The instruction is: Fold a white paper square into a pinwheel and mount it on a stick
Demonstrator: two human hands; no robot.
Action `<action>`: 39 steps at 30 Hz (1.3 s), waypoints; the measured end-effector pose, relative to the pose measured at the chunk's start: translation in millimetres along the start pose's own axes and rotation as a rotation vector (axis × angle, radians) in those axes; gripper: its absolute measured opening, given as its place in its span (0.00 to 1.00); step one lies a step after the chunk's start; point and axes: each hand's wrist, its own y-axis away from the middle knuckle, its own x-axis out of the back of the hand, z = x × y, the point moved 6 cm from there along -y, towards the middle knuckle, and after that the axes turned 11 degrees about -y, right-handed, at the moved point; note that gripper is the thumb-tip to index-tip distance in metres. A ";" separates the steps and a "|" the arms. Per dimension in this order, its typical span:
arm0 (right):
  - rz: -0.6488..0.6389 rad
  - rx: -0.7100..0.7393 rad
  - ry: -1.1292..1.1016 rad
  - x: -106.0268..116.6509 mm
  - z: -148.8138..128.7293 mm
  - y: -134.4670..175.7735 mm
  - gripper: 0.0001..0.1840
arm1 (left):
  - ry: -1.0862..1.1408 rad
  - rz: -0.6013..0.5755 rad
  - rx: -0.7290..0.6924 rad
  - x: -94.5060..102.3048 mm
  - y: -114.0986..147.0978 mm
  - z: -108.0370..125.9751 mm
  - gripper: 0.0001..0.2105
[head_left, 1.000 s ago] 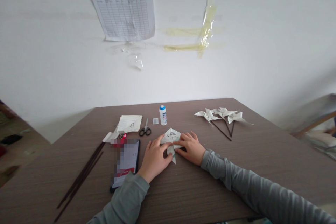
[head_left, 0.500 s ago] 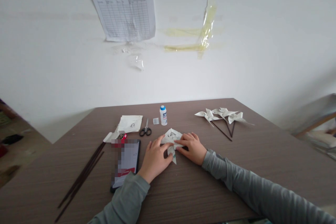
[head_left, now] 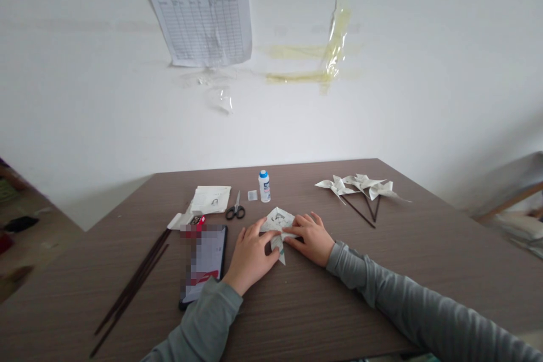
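Your paper [head_left: 278,219] lay on the worktop [head_left: 382,294], slightly below the centre of the frame, between your two hands. Dark printed marks showed on its upper part, and a pointed corner extended toward the lower edge of the frame.

Your left hand [head_left: 251,257] covered the left side of the paper. Its thumb and forefinger stood apart, and both touched the paper near the middle. Your right hand [head_left: 311,237] covered the right side, with its fingers bent and the forefinger tip at the middle, close to the left forefinger. You could not tell from this view whether the fingers of either hand pinched the paper or only pressed on it.

Left of centre, the scissors [head_left: 235,213] lay with their blades toward the top of the frame, beside a stack of sheets [head_left: 207,199]. The bottle [head_left: 264,188], blue-capped, stood upright above the paper, with a small clear square [head_left: 252,195] just to its left. Your phone [head_left: 212,263] lay left of your left hand, its screen partly pixelated, and a red box [head_left: 196,226] sat near its top end. Dark sticks [head_left: 131,288] ran diagonally through the lower left. Three pinwheels [head_left: 338,186] on sticks lay right of centre. A printed chart [head_left: 203,25] hung on the wall [head_left: 424,68] at upper left.
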 end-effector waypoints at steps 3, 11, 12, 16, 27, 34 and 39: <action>-0.012 -0.037 -0.055 -2.4 6.9 -1.7 0.17 | 0.010 0.007 -0.007 -1.3 0.4 -1.3 0.23; -0.016 0.024 -0.044 -5.0 9.2 -1.0 0.23 | -0.006 -0.003 -0.009 0.6 0.7 -0.6 0.22; -0.018 0.034 -0.037 -5.0 7.8 -0.5 0.23 | -0.005 0.001 -0.010 0.7 0.5 -0.5 0.22; -0.019 0.068 0.007 -3.5 1.6 0.2 0.17 | -0.002 0.002 -0.007 -0.6 0.0 -0.8 0.22; -0.014 0.091 0.068 -3.0 -6.0 0.0 0.15 | -0.036 -0.031 -0.004 0.4 0.8 0.2 0.22; -0.031 0.065 0.047 -4.0 -3.7 0.0 0.15 | -0.030 -0.031 -0.007 1.7 1.0 0.9 0.22; 0.005 0.101 0.060 -5.5 2.8 1.1 0.21 | -0.025 -0.043 -0.008 1.9 0.5 1.3 0.22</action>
